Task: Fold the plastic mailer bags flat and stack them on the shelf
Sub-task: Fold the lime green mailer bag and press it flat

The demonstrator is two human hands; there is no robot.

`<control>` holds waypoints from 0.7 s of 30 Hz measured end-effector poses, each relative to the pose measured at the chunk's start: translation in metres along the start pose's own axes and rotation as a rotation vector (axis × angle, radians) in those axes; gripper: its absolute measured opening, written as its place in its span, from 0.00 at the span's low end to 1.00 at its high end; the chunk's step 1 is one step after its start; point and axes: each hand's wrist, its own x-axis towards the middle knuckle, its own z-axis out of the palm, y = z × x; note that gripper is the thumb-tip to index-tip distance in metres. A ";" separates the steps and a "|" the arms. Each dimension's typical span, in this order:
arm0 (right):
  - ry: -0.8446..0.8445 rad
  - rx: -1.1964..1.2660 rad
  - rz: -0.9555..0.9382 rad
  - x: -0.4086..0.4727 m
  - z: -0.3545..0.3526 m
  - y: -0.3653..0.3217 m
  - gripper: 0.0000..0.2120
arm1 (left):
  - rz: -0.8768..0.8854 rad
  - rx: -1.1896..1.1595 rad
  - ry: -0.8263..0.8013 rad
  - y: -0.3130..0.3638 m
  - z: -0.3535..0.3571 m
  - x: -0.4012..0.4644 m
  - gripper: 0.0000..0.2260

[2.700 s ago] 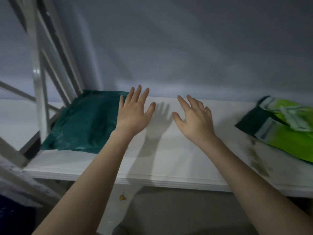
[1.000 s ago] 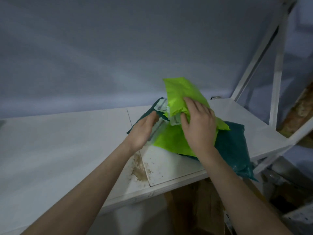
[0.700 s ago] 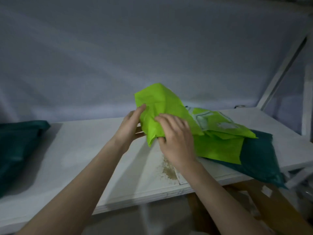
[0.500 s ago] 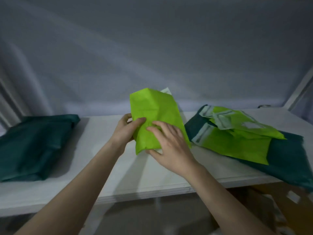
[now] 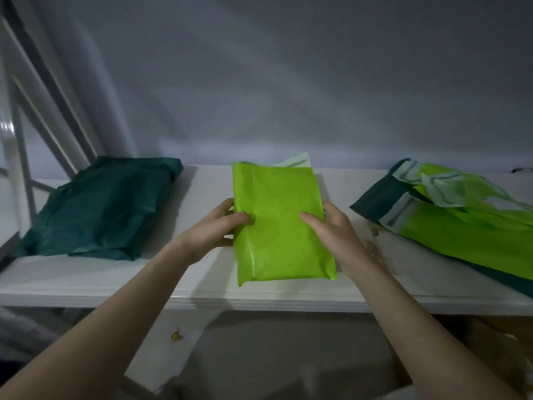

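Right now a folded lime-green plastic mailer bag (image 5: 278,223) is held over the middle of the white shelf board (image 5: 202,293), its near end toward the front edge. The left hand (image 5: 215,230) grips its left edge, thumb on top and fingers curled behind; the right hand (image 5: 331,229) grips the right edge likewise. To the left lies a flat stack of dark green folded mailer bags (image 5: 106,209), well apart; to the right, a loose pile of unfolded green mailer bags (image 5: 461,223)
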 end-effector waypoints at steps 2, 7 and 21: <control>-0.011 -0.031 -0.020 0.002 0.006 0.004 0.10 | -0.034 -0.022 0.052 -0.006 0.000 0.006 0.16; 0.027 -0.180 -0.028 0.005 0.013 0.020 0.13 | -0.003 0.115 0.288 -0.024 0.008 0.023 0.17; -0.081 -0.876 -0.411 -0.013 0.038 0.035 0.31 | 0.400 1.036 0.148 -0.062 0.041 0.030 0.34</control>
